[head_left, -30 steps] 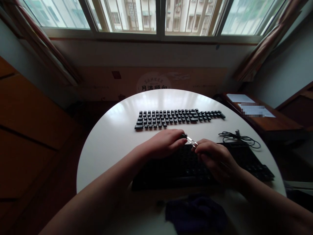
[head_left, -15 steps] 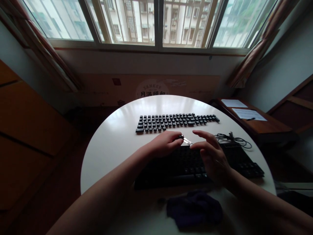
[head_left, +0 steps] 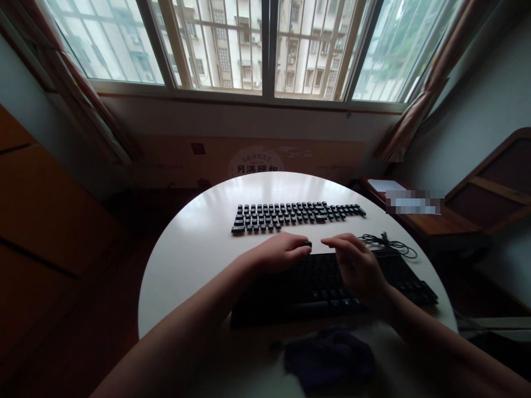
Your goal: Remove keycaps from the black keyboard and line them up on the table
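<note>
My left hand (head_left: 286, 250) pinches a small black keycap (head_left: 307, 244) between thumb and forefinger, above the back edge of a black keyboard (head_left: 274, 309). Just to the right, apart from the keycap, my right hand (head_left: 360, 262) hovers over the keyboard with its fingers curled and fingertips together; what they hold, if anything, is hidden. Much of the keyboard's middle looks bare of caps, while some stay on along the front and at the right end. Behind the hands, removed keycaps (head_left: 286, 215) stand in several neat rows.
A round white table (head_left: 178, 271) carries everything. A coiled black cable (head_left: 388, 243) lies behind the keyboard's right end. Dark purple cloth (head_left: 329, 356) is bunched at the near side. Beyond the table's right edge stands a brown wooden surface (head_left: 448, 221) with papers.
The shiny metal tool that spanned the gap between my hands no longer shows. My right hand's fingers have drawn together, while my left still pinches the keycap. The view has tilted slightly upward.
</note>
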